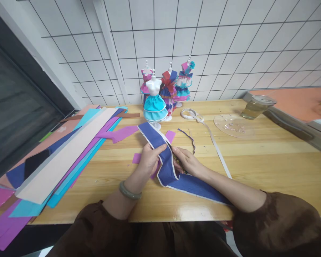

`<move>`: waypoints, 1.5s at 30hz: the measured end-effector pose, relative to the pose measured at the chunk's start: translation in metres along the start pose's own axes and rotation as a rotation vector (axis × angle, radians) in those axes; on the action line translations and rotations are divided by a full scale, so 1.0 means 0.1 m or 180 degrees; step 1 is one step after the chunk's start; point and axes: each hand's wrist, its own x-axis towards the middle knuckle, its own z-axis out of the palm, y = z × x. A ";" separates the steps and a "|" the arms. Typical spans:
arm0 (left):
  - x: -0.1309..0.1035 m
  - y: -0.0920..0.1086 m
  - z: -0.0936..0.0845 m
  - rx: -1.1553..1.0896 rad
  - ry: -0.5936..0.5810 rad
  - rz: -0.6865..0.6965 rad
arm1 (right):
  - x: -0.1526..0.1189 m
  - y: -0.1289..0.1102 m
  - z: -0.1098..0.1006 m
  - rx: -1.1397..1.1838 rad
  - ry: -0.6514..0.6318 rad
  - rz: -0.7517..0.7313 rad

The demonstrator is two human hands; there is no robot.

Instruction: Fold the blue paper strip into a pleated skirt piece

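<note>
A long blue strip [167,162] with white edges runs between my hands and trails to the right under my right forearm. My left hand [149,157] pinches its left edge, thumb on top. My right hand [186,160] is closed on dark scissors [179,162], whose blades lie at the strip's right edge and are partly hidden by the fingers. Small purple pieces [170,136] lie behind and beside the strip. A thin dark curled offcut [187,136] rests to the right of them.
Small dress forms [155,107] in coloured dresses stand at the back. Coloured strips [69,153] and a dark phone [36,163] are piled at left. White tape [188,114], a clear plate [231,126] with bits and a lidded cup [256,109] sit at right.
</note>
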 end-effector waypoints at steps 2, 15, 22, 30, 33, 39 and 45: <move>0.00 0.00 0.00 -0.0010 -0.0025 0.0011 | 0.00 0.02 0.00 0.0052 0.0003 0.0013; -0.01 -0.01 0.01 0.0016 0.0026 -0.0008 | 0.02 0.07 0.00 0.0100 0.0042 0.0020; -0.03 0.00 0.04 0.0012 0.0032 -0.0079 | 0.01 0.05 0.00 0.0141 0.0071 0.0075; -0.03 -0.01 0.03 -0.0021 -0.0014 -0.0058 | 0.02 0.04 -0.01 0.0152 0.0105 0.0124; -0.01 -0.02 0.02 -0.0026 -0.0038 -0.0043 | 0.02 0.04 -0.01 0.0155 0.0116 0.0137; -0.01 -0.04 0.00 -0.0045 -0.0098 -0.0038 | 0.02 0.05 -0.01 0.0150 0.0152 0.0133; 0.01 -0.06 -0.02 -0.0037 -0.0140 -0.0045 | 0.02 0.03 -0.01 0.0084 0.0195 0.0141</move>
